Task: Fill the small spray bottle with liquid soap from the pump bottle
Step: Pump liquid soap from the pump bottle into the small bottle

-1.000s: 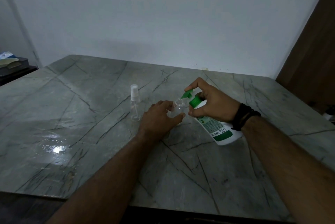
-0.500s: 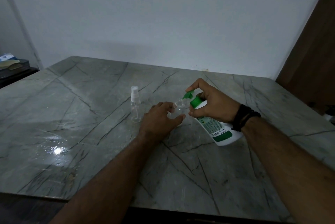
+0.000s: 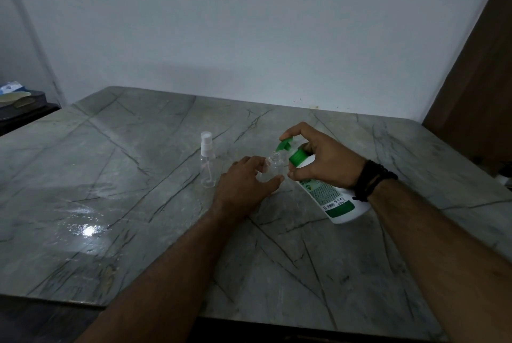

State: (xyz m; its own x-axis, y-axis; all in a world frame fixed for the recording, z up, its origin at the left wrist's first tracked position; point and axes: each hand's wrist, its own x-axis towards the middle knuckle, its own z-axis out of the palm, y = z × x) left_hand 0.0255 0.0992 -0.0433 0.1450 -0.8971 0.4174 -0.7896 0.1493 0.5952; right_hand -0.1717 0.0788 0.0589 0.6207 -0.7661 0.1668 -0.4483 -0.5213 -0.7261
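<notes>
Hands | left hand (image 3: 243, 181) curled round open spray bottle (image 3: 273, 168) | right hand (image 3: 324, 159) grips tilted pump bottle (image 3: 329, 195)

Below your right grip, the pump bottle (image 3: 333, 198) carries a green-and-white label with a barcode; its print is too small for you to read.

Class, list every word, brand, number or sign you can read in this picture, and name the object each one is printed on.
No text can be read.
Pump bottle, tilted in the right hand: a green and white label with fine print, a barcode and small symbols, all too small and blurred to read.
Box at the far left edge: blue and white print, too blurred to read.
</notes>
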